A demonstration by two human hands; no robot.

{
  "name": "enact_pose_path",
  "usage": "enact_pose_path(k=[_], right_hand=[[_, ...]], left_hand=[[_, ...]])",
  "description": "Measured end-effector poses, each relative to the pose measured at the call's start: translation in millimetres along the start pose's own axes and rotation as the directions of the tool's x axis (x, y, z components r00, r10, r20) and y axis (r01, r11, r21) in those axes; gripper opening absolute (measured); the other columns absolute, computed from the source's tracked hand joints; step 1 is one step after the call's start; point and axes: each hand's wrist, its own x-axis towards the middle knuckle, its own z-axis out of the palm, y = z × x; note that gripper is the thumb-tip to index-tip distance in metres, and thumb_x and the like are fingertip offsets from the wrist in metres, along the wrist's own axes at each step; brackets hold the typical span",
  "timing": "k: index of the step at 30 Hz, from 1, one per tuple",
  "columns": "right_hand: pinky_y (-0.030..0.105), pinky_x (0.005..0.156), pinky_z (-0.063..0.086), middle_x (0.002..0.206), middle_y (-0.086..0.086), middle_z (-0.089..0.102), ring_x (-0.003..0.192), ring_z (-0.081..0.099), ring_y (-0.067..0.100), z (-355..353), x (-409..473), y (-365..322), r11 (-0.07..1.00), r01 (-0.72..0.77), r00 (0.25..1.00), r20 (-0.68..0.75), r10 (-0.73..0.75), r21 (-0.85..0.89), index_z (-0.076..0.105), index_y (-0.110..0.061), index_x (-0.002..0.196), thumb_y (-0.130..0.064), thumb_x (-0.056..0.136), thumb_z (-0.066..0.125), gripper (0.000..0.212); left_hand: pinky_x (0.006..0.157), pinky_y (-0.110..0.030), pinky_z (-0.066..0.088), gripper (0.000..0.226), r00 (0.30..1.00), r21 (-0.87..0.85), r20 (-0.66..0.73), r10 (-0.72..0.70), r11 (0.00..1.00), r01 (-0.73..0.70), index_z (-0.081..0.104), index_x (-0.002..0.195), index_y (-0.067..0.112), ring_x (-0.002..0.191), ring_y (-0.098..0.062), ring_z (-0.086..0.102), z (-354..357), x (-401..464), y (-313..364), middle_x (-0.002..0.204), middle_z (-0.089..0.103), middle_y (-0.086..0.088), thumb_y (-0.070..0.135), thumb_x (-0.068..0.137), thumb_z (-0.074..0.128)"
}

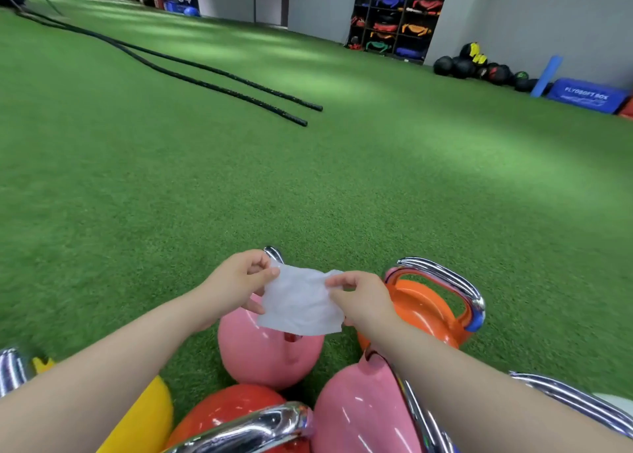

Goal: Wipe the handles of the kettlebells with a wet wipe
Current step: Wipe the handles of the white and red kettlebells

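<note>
Nearest the camera, at the bottom edge, a glossy red kettlebell with a chrome handle (pixel 246 425) sits between a yellow kettlebell (pixel 147 415) and a pale pink kettlebell (pixel 363 415), all crowded together on the green artificial turf floor (pixel 308 185). Just beyond them, the left hand (pixel 239 281) and the right hand (pixel 359 298) each pinch an upper corner of a thin white wet wipe (pixel 301 302), fingers and thumb closed on the sheet, so that it hangs spread between them in the air above a second round pink kettlebell (pixel 267 353). A tip of that bell's chrome handle (pixel 273 252) shows behind the left fingers. To the right stands an orange kettlebell with a broad chrome handle (pixel 445 285), upright and untouched. The wipe appears to be opened out for use, with no handle yet under it. To do this well, I would fold the sheet over the palm, wrap it fully round the chrome bar and slide along the whole arch, down both sides too. Farther off, two black battle ropes (pixel 205 72) lie on the turf, and black shelves of coloured bags (pixel 394 17) stand against the grey wall.
</note>
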Motion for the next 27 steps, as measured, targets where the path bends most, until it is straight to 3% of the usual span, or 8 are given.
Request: enact_pose_path(k=[3, 6, 9, 15, 18, 20, 23, 27], right_hand=[[0.022, 0.06, 0.042, 0.065, -0.015, 0.053, 0.054, 0.048, 0.003, 17, 8, 4, 0.993, 0.023, 0.998, 0.068, -0.015, -0.119, 0.071, -0.02, 0.099, -0.009, 0.082, 0.053, 0.027], [0.018, 0.067, 0.038, 0.077, -0.009, 0.062, 0.063, 0.053, 0.007, 34, 10, 5, 0.982, 0.019, 0.995, 0.104, 0.0, -0.186, 0.071, -0.021, 0.097, -0.009, 0.083, 0.054, 0.025], [0.019, 0.07, 0.038, 0.087, -0.005, 0.068, 0.074, 0.059, 0.011, 44, 10, 6, 0.977, -0.017, 0.997, 0.074, 0.034, -0.213, 0.069, -0.023, 0.091, -0.011, 0.083, 0.053, 0.022], [0.03, 0.087, 0.043, 0.113, 0.006, 0.064, 0.11, 0.054, 0.031, 56, 6, 14, 0.957, -0.1, 0.992, 0.047, 0.117, -0.274, 0.068, -0.026, 0.108, -0.014, 0.085, 0.049, 0.032], [0.03, 0.088, 0.043, 0.121, 0.012, 0.054, 0.109, 0.051, 0.032, 69, -2, 11, 0.959, -0.138, 0.988, 0.029, 0.149, -0.249, 0.064, -0.027, 0.115, -0.013, 0.084, 0.051, 0.037], [0.027, 0.077, 0.045, 0.118, 0.015, 0.055, 0.096, 0.056, 0.03, 71, -9, 7, 0.974, -0.159, 0.986, 0.021, 0.164, -0.16, 0.065, -0.019, 0.111, -0.009, 0.084, 0.051, 0.032], [0.033, 0.059, 0.035, 0.086, 0.016, 0.061, 0.078, 0.052, 0.029, 59, -16, 4, 0.99, -0.132, 0.991, -0.033, 0.13, -0.057, 0.06, -0.006, 0.073, -0.007, 0.083, 0.057, 0.01], [0.028, 0.07, 0.039, 0.085, 0.009, 0.065, 0.087, 0.058, 0.027, 19, -32, -3, 0.998, -0.066, 0.993, -0.093, 0.065, -0.002, 0.061, -0.016, 0.08, -0.012, 0.083, 0.056, 0.007]], left_hand=[[0.048, -0.024, 0.052, 0.014, 0.999, -0.04, -0.038, -0.03, 0.999, 0.029, 0.052, 0.078, 0.008, 0.057, -0.009, 0.052, -9, 0, -24, 0.062, 0.051, -0.002, 0.013, 0.091, 0.056], [0.049, -0.025, 0.053, 0.015, 0.994, -0.088, -0.08, -0.081, 0.993, 0.074, 0.051, 0.077, 0.008, 0.05, -0.003, 0.054, -10, -4, -49, 0.059, 0.052, -0.001, 0.011, 0.09, 0.057], [0.053, -0.027, 0.054, 0.017, 0.991, -0.041, -0.075, -0.108, 0.994, 0.105, 0.05, 0.075, 0.009, 0.054, -0.001, 0.057, 1, -10, -62, 0.063, 0.055, -0.001, 0.011, 0.09, 0.057], [0.065, -0.032, 0.045, 0.021, 0.974, 0.228, -0.228, -0.001, 0.972, 0.055, 0.049, 0.069, 0.012, 0.062, -0.02, 0.048, 20, -10, -61, 0.058, 0.046, 0.002, 0.015, 0.086, 0.061], [0.068, -0.037, 0.05, 0.019, 0.96, 0.13, -0.266, -0.083, 0.984, 0.121, 0.048, 0.071, 0.01, 0.059, -0.022, 0.051, 27, -5, -59, 0.058, 0.052, -0.003, 0.013, 0.087, 0.056], [0.07, -0.04, 0.053, 0.02, 0.956, 0.09, -0.276, -0.101, 0.987, 0.13, 0.046, 0.07, 0.009, 0.063, -0.025, 0.058, 32, -6, -53, 0.064, 0.061, -0.007, 0.011, 0.089, 0.053], [0.069, -0.037, 0.051, 0.019, 0.944, 0.239, -0.312, 0.111, 0.97, -0.035, 0.048, 0.07, 0.013, 0.065, -0.026, 0.062, 39, -11, -37, 0.058, 0.063, -0.003, 0.014, 0.088, 0.054], [0.058, -0.031, 0.051, 0.013, 0.968, 0.198, -0.189, 0.166, 0.972, -0.128, 0.054, 0.076, 0.013, 0.054, -0.023, 0.06, 62, -23, 7, 0.05, 0.061, 0.0, 0.014, 0.089, 0.055]])
